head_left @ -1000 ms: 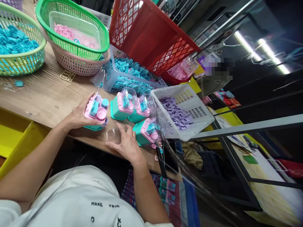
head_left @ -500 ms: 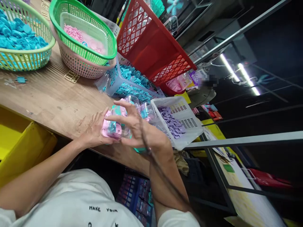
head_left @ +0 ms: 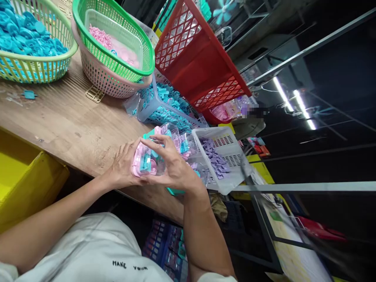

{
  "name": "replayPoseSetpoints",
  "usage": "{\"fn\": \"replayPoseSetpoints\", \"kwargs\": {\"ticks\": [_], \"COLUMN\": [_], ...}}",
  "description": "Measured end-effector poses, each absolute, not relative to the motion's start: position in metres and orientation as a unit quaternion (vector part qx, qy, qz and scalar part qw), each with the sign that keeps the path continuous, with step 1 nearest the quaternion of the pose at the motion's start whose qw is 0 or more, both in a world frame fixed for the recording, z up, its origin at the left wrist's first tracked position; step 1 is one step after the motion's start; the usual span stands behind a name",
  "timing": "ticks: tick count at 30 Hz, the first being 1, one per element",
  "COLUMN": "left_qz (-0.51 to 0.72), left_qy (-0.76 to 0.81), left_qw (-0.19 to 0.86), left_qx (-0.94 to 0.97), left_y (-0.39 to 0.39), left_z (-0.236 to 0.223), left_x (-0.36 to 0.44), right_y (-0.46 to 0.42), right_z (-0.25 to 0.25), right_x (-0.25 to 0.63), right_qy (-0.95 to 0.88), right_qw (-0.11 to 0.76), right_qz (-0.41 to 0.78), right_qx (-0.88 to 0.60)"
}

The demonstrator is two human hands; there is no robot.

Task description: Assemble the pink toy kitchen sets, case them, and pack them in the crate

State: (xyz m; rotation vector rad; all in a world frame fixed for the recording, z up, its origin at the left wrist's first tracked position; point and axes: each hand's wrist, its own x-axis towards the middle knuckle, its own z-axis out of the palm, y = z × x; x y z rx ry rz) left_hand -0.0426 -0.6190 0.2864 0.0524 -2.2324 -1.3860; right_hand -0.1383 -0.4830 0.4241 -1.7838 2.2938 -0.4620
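Between my hands is a small pink-based toy case (head_left: 146,161) with a clear cover and turquoise and pink parts inside. My left hand (head_left: 122,166) is wrapped around its pink base from the left. From the right, my right hand (head_left: 178,166) grips the clear cover between curved fingers and thumb. Just beyond, more clear-covered cases (head_left: 185,145) with turquoise and pink pieces stand against each other, partly hidden by my right hand.
A white basket of purple pieces (head_left: 216,156) stands to the right. Behind are a translucent bin of turquoise parts (head_left: 169,111) and a tilted red crate (head_left: 202,62). Green (head_left: 149,66) and yellow-green baskets (head_left: 38,58) stand left on the wooden table (head_left: 73,125). A yellow bin (head_left: 32,184) sits below.
My right hand's fingers, raised and spread half a second ago, have come down around the clear cover. The view has shifted slightly; my left hand still holds the base.
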Motion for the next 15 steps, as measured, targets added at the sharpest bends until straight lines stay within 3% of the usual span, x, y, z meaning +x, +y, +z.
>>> {"fn": "replayPoseSetpoints", "kwargs": {"ticks": [15], "left_qz": [-0.525], "left_qy": [-0.816], "left_qw": [0.237], "left_qx": [0.047], "left_y": [-0.6144], "left_z": [0.2915], "left_x": [-0.0353], "right_y": [-0.4817], "right_z": [0.4238], "right_x": [-0.1327], "right_qy": [0.769], "right_qw": [0.077], "right_qz": [-0.156], "right_qx": [-0.614]}}
